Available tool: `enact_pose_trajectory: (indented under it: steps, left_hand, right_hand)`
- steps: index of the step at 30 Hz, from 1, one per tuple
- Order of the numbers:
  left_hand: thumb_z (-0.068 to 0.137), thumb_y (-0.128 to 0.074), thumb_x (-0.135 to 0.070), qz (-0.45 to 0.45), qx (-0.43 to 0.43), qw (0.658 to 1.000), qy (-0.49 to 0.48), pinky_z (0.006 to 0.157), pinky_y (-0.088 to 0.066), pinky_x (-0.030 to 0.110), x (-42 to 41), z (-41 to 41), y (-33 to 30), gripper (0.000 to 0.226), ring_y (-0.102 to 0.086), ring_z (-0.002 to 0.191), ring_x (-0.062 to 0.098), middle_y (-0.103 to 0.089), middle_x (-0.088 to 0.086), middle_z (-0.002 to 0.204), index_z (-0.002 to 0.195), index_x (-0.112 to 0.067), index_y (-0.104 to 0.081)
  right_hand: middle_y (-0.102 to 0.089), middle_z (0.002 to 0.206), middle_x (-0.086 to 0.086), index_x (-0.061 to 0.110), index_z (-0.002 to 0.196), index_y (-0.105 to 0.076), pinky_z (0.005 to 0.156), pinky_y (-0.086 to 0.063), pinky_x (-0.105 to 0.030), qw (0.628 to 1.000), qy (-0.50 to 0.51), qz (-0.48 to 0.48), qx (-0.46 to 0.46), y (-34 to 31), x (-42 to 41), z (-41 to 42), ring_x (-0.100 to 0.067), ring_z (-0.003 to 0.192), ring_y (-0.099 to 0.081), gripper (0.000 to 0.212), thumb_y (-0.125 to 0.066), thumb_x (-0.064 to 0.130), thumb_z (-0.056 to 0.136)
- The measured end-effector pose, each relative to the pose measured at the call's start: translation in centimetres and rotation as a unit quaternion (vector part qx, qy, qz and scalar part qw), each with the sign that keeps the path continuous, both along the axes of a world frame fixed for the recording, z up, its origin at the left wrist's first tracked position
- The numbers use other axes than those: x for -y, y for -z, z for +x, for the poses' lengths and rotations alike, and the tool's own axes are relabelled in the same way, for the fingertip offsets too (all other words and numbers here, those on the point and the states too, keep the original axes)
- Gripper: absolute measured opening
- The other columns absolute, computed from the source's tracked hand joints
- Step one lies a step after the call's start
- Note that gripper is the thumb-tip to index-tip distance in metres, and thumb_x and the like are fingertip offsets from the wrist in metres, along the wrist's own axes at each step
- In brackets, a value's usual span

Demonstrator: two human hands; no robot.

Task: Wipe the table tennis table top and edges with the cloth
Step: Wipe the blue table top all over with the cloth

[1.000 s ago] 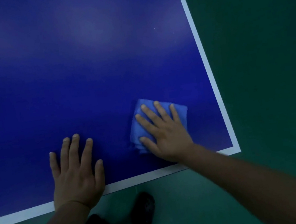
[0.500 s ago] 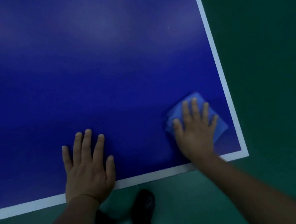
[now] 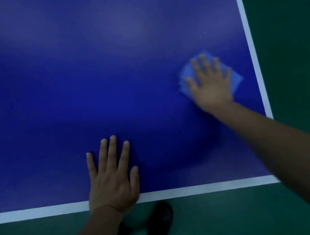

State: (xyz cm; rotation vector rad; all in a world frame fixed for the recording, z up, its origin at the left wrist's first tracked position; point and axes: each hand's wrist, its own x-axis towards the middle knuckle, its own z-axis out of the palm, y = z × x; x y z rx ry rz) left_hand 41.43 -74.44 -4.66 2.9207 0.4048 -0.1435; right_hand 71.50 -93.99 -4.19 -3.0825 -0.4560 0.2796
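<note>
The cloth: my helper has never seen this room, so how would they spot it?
Find the dark blue table top and follow it toward its right white edge line. There the right hand presses flat on the cloth, a paler blue patch against the darker surface.

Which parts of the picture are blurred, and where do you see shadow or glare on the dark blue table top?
Head view: the right hand and the light blue folded cloth under it are motion-blurred; the left hand is sharp. A curved shadow lies between the hands on the dark blue table top; pale soft glare spreads across its far part. The lighting is dim.
</note>
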Motion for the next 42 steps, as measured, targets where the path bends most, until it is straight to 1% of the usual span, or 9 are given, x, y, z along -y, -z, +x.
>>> enact_pose_trajectory:
  steps: [5,10,17,20,23,28,31,37,42]
  left_hand:
    - [0.099,-0.027,-0.047,0.005,-0.014,1.000,0.008,0.119,-0.012,0.066,0.0,0.0,0.3,0.068,-0.010,0.155,0.032,-0.016,0.015,0.167,0.157,-0.013,-0.028]
    - [0.099,-0.030,-0.046,-0.007,0.007,1.000,-0.002,0.119,-0.012,0.063,0.0,-0.1,-0.1,0.072,-0.010,0.155,0.033,-0.011,0.018,0.167,0.159,-0.011,-0.017]
    - [0.098,-0.032,-0.044,-0.020,0.000,1.000,-0.019,0.119,-0.014,0.064,0.1,-0.1,-0.1,0.073,-0.013,0.155,0.034,-0.011,0.020,0.167,0.159,-0.009,-0.015]
    - [0.098,-0.031,-0.045,-0.010,-0.016,1.000,0.002,0.118,-0.013,0.067,0.0,0.0,-0.2,0.068,-0.011,0.155,0.034,-0.012,0.015,0.168,0.159,-0.017,-0.023]
    - [0.098,-0.031,-0.045,-0.005,-0.029,1.000,0.009,0.118,-0.012,0.068,0.0,0.0,-0.1,0.066,-0.009,0.155,0.035,-0.014,0.012,0.168,0.159,-0.019,-0.027]
    - [0.097,-0.032,-0.046,-0.007,-0.040,0.999,0.008,0.118,-0.012,0.068,-0.1,0.0,0.0,0.066,-0.008,0.155,0.035,-0.015,0.012,0.168,0.158,-0.020,-0.027]
    - [0.098,-0.032,-0.046,-0.005,-0.047,0.999,0.009,0.117,-0.012,0.068,-0.2,0.0,-0.1,0.067,-0.008,0.155,0.035,-0.014,0.012,0.168,0.159,-0.020,-0.026]
    - [0.097,-0.032,-0.046,0.007,-0.049,0.999,0.013,0.116,-0.015,0.069,-0.2,-0.1,-0.1,0.067,-0.010,0.155,0.036,-0.014,0.013,0.168,0.158,-0.019,-0.026]
    - [0.095,-0.035,-0.045,0.008,-0.044,0.999,0.012,0.116,-0.014,0.070,-0.2,0.0,0.0,0.069,-0.010,0.155,0.036,-0.016,0.014,0.167,0.158,-0.019,-0.026]
  right_hand:
    - [-0.007,0.170,0.000,0.027,0.162,-0.016,0.120,-0.006,-0.064,0.987,0.157,0.021,0.000,-0.8,6.7,-0.2,-0.032,0.155,-0.006,0.080,-0.007,0.064,0.091]
    - [-0.026,0.165,-0.007,0.023,0.156,-0.034,0.115,-0.013,-0.069,0.994,-0.106,0.027,0.027,0.0,-4.4,-9.0,-0.041,0.151,-0.021,0.067,-0.026,0.055,0.098]
    - [-0.006,0.170,0.005,0.035,0.160,-0.018,0.120,0.008,-0.062,0.936,-0.348,0.051,-0.032,-0.3,-19.9,-9.6,-0.029,0.156,0.003,0.062,-0.026,0.058,0.103]
    - [-0.006,0.170,0.005,0.036,0.160,-0.013,0.120,-0.002,-0.064,0.960,-0.278,0.020,-0.012,0.1,-16.8,-3.2,-0.031,0.156,-0.001,0.063,-0.022,0.059,0.103]
    - [-0.012,0.169,-0.001,0.028,0.161,-0.017,0.117,-0.009,-0.066,0.996,-0.083,-0.009,0.021,0.0,-7.2,5.2,-0.037,0.154,-0.010,0.073,-0.012,0.062,0.096]
    - [0.000,0.170,0.002,0.030,0.162,-0.008,0.120,-0.007,-0.065,0.984,0.175,0.016,-0.015,-1.6,6.5,10.5,-0.035,0.155,-0.001,0.072,-0.013,0.061,0.098]
    - [-0.005,0.170,0.000,0.028,0.162,-0.013,0.119,-0.007,-0.066,0.991,0.128,0.020,0.008,-1.0,3.5,7.3,-0.038,0.154,-0.004,0.072,-0.013,0.059,0.097]
    - [-0.017,0.168,0.003,0.031,0.159,-0.026,0.119,-0.005,-0.064,0.972,-0.235,0.026,0.000,0.3,-2.7,-1.0,-0.034,0.155,-0.010,0.067,-0.021,0.062,0.100]
    - [-0.005,0.170,0.006,0.034,0.161,-0.011,0.120,-0.002,-0.064,1.000,-0.018,-0.010,0.001,-0.9,1.8,11.6,-0.032,0.155,-0.001,0.073,-0.012,0.066,0.095]
